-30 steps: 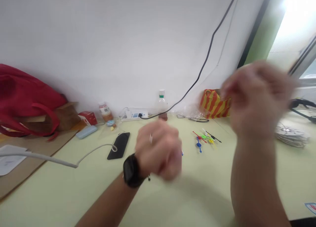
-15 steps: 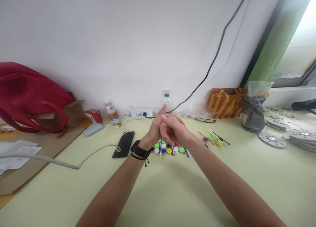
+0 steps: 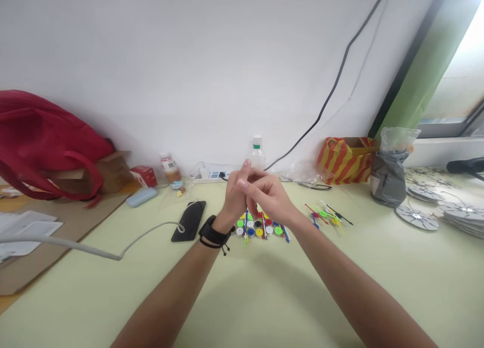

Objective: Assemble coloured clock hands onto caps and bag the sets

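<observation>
In the middle of the head view my left hand (image 3: 235, 192) and my right hand (image 3: 273, 195) press together above the table. A black watch (image 3: 213, 232) is on my left wrist. My right fingers are bent round the side of my left hand, and both thumbs show in front. Most left fingers are hidden; no object shows between the hands. Below and behind them, small round pieces (image 3: 259, 232) in white, blue, yellow, green, red and black lie in rows, with coloured arrow-shaped pointers (image 3: 286, 233) among them. More pointers (image 3: 321, 214), some with round hubs, lie loose to the right.
A black phone (image 3: 189, 221) and grey cable (image 3: 91, 249) lie left. By the wall stand a drink bottle (image 3: 170, 169), clear bottle (image 3: 257, 154) and striped bag (image 3: 344, 161). A grey bag (image 3: 387, 179) and stacked discs (image 3: 463, 214) are right. A red bag (image 3: 49, 141) is far left.
My hands have shifted against each other; the right fingers are more bent and more spread from the left hand. The loose pieces on the table have not moved.
</observation>
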